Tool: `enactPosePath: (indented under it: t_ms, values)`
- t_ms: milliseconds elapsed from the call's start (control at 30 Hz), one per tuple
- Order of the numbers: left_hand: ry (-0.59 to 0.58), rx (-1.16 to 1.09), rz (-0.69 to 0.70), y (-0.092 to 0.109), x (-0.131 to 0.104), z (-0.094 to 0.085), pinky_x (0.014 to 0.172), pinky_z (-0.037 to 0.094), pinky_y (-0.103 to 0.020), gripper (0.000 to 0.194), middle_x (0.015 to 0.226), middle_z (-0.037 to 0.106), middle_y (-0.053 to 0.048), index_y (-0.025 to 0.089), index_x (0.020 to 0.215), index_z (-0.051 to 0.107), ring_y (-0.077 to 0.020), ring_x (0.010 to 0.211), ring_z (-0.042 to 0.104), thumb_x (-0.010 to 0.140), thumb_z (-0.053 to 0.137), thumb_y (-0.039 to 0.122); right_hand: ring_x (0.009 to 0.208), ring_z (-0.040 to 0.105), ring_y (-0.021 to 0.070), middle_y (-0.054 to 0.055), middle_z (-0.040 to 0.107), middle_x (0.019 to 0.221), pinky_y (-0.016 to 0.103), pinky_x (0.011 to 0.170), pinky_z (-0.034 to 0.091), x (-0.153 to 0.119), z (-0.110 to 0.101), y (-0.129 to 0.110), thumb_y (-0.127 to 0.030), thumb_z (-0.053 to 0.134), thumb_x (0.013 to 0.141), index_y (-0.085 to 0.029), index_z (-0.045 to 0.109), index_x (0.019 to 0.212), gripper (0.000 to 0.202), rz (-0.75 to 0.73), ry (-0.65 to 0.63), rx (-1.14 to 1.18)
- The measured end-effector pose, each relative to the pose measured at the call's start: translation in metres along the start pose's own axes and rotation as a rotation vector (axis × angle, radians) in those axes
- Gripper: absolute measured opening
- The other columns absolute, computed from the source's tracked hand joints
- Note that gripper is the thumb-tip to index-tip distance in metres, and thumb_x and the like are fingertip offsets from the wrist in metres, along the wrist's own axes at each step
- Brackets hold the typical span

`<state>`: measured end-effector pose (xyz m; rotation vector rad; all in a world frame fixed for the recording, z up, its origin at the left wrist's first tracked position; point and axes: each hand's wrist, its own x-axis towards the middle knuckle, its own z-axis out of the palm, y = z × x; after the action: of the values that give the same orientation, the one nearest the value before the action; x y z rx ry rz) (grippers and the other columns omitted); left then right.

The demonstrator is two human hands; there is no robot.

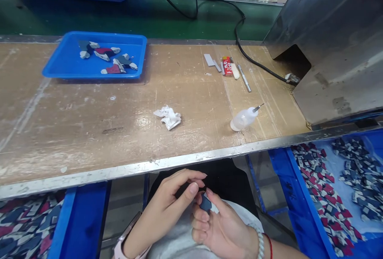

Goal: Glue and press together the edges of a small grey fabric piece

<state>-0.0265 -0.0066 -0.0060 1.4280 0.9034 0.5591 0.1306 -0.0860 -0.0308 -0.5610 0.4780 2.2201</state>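
A small dark blue piece is pinched between the thumb and fingers of my right hand, above my lap. The piece is partly covered by the fingers, so its full shape cannot be made out. My left hand hovers just beside it, fingers loosely bent and thumb apart from them, with nothing visible in its grasp. Both hands are below the front edge of the workbench.
On the bench are a blue tray with several blue, red and white pieces, a crumpled tissue, a needle-tipped bottle, a red box and a metal pen-like tool. Piece-filled blue bins flank me. A metal housing stands right.
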Motion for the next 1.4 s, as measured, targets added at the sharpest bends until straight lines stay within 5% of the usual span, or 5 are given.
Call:
enactPosePath:
  t_ms: [267,400,933,1233,1400]
  values:
    - [0.033,0.002,-0.069,-0.002,0.006,-0.005,0.079,0.058,-0.025,0.033,0.099,0.076,-0.005,0.023,0.112,0.072,-0.0191,0.09,0.074,0.102,0.053,0.048,0.055,0.043,0.0112,-0.006,0.05,0.06,0.024,0.056,0.028,0.007,0.001,-0.01,-0.056,0.078,0.077,-0.019,0.06,0.086,0.042,0.066,0.019,0.026]
    - [0.029,0.002,-0.089,-0.004,0.007,-0.005,0.079,0.058,-0.026,0.036,0.1,0.077,-0.005,0.023,0.112,0.072,-0.0204,0.093,0.074,0.102,0.052,0.05,0.045,0.032,0.0097,-0.007,0.043,0.051,0.024,0.049,0.018,0.008,-0.001,-0.011,-0.046,0.062,0.091,-0.018,0.06,0.082,0.03,0.09,0.051,0.016]
    - [-0.006,0.004,-0.107,-0.004,0.011,-0.005,0.079,0.054,-0.024,0.033,0.099,0.077,-0.003,0.023,0.109,0.073,-0.0179,0.09,0.072,0.102,0.053,0.048,0.044,0.026,0.0058,-0.007,0.039,0.052,0.017,0.048,0.02,0.01,0.006,-0.007,-0.039,0.045,0.101,-0.016,0.056,0.077,0.035,-0.01,0.217,0.131]
    - [-0.021,-0.023,-0.124,-0.006,0.012,-0.003,0.076,0.056,-0.027,0.035,0.096,0.075,-0.005,0.021,0.108,0.073,-0.0196,0.086,0.073,0.101,0.054,0.049,0.049,0.035,0.0088,-0.005,0.043,0.059,0.022,0.052,0.022,0.014,0.004,-0.007,-0.064,0.03,0.103,-0.018,0.056,0.087,0.056,-0.045,0.205,0.113]
    - [-0.004,-0.037,-0.114,-0.006,0.012,-0.003,0.077,0.056,-0.027,0.036,0.09,0.075,-0.005,0.02,0.104,0.073,-0.0195,0.084,0.072,0.101,0.054,0.049,0.052,0.039,0.01,-0.004,0.044,0.062,0.024,0.055,0.023,0.014,0.002,-0.008,-0.063,0.028,0.103,-0.019,0.055,0.088,0.055,-0.049,0.177,0.105]
